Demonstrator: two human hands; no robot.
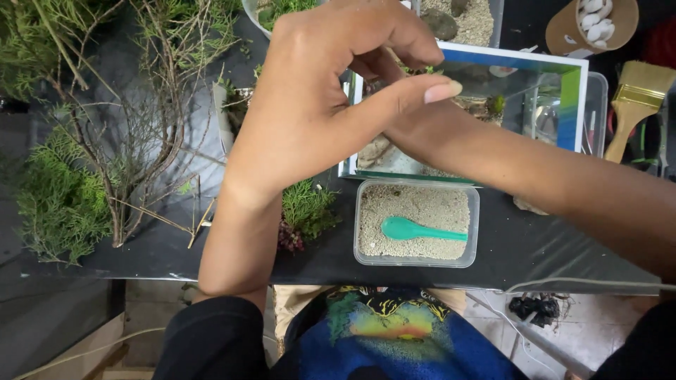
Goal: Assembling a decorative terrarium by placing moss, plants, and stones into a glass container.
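Head view: the left hand (310, 105) pinches a small green sprig (424, 70) between thumb and fingers above the clear glass tank with green-and-blue edging (574, 105). The right hand (415, 123) lies mostly hidden behind it, its grip impossible to tell. A light pinch suits so frail a sprig. The clear plastic tub of sand (415, 204) with a teal spoon (415, 229) sits nearer the body

I'm seeing green plastic spoon (415, 229) lying in clear rectangular sand tub (366, 193) | glass tank (563, 70) sitting behind it | bare twiggy branches (141, 162) lying left | wooden-handled paintbrush (634, 98) lying far right
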